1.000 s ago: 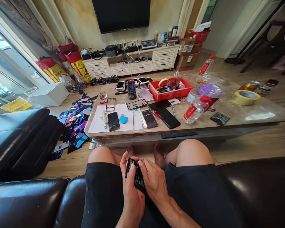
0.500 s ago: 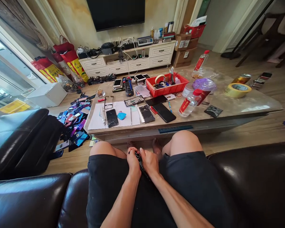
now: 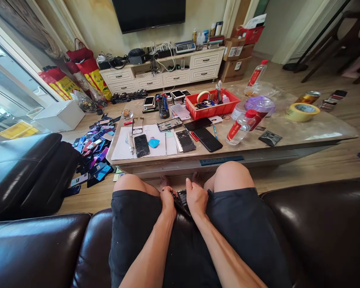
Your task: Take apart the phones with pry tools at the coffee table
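at lower centre, the left hand (image 3: pixel 168 200) and right hand (image 3: pixel 197 198) grip an opened phone (image 3: pixel 183 196) from opposite sides, presumably to steady both its edges.

Wood floor (image 3: pixel 342 164), dark leather sofa (image 3: pixel 327 232) (rather glossy), cream cabinet (image 3: pixel 150 83) under black television (image 3: pixel 150 14), daylit window (image 3: pixel 21 72) at left.

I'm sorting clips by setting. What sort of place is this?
Most likely a home living room: a dark leather sofa faces a wall-mounted television, with a low table between them. Phones and a red tray of tools suggest it doubles as a workspace.
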### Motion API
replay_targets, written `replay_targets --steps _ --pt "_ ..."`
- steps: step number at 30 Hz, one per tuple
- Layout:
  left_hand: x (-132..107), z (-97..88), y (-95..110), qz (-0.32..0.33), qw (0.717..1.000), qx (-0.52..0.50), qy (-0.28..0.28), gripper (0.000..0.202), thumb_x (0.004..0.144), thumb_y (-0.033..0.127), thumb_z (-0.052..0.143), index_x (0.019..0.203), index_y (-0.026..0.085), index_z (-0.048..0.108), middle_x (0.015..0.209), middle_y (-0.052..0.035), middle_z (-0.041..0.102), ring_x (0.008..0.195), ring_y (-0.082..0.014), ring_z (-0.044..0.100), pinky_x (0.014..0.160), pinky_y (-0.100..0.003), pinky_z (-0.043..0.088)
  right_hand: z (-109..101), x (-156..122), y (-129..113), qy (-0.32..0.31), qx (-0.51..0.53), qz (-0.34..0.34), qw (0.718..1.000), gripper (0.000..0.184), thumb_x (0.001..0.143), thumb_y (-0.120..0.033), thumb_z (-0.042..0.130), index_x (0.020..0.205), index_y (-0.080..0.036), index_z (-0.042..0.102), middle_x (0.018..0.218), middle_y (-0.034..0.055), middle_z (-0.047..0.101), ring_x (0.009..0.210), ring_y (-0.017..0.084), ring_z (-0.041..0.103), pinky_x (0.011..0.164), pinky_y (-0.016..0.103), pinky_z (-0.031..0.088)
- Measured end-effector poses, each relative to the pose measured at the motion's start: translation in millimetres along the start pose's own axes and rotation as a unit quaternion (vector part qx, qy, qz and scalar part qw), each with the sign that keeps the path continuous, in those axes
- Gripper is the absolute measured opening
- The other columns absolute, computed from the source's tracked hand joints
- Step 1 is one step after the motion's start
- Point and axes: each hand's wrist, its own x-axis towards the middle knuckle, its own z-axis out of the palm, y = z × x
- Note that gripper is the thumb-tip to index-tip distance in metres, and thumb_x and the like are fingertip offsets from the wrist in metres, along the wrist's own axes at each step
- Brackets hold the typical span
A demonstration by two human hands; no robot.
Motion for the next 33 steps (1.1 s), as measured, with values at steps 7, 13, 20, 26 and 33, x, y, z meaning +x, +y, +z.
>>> replay_targets --steps 7,13,20,26,33 --pt "-8.8 5.6 9.5 -0.09 0.996 -0.027 0.009 0.017 0.065 0.023 0.057 0.074 0.022 0.042 0.053 0.0046 0.044 0.045 -0.0149 0.048 0.053 -0.03 0.047 -14.8 21.9 15.0 0.122 0.153 0.041 0.98 0.073 0.104 -0.063 0.024 0.074 -0.018 0.073 0.073 0.0176 0.072 0.067 0.028 0.064 0.063 0.036 0.037" --pt "-22.1 2.2 25.6 -0.05 0.996 -0.047 -0.059 0.024 0.072 0.033 0.068 0.081 0.021 0.05 0.069 0.0011 0.057 0.053 -0.0141 0.055 0.054 -0.03 0.053 -43.8 52.1 14.5 0.126 0.209 0.064 0.968 0.077 0.093 -0.082 0.015 0.059 -0.025 0.054 0.06 0.0119 0.063 0.059 0.024 0.053 0.06 0.034 0.037" --pt "-61.8 14.3 48.3 0.016 0.952 0.149 -0.267 0.059 0.07 0.066 0.08 0.095 0.015 0.068 0.065 -0.0015 0.062 0.054 -0.0131 0.056 0.052 -0.025 0.051 -41.7 42.8 2.1 0.042 0.241 -0.034 0.969 0.073 0.088 -0.089 0.025 0.07 -0.025 0.055 0.061 0.0034 0.062 0.061 0.023 0.058 0.061 0.03 0.037" --pt "-74.3 10.5 59.3 -0.014 0.954 0.132 -0.27 0.064 0.069 0.056 0.085 0.114 0.014 0.071 0.076 -0.0061 0.07 0.065 -0.0168 0.065 0.064 -0.028 0.055 -43.3 41.4 -1.4 -0.075 0.261 -0.124 0.954 0.069 0.094 -0.08 0.031 0.064 -0.023 0.055 0.056 -0.0005 0.054 0.055 0.018 0.05 0.057 0.029 0.032" --pt "-70.4 0.8 52.6 -0.095 0.945 0.112 -0.291 0.078 0.063 0.053 0.092 0.125 0.014 0.066 0.089 -0.014 0.076 0.07 -0.0245 0.071 0.062 -0.033 0.056 -48.8 46.8 0.1 -0.119 0.323 -0.103 0.933 0.068 0.09 -0.083 0.037 0.059 -0.022 0.04 0.057 -0.0036 0.039 0.057 0.013 0.036 0.054 0.027 0.024"
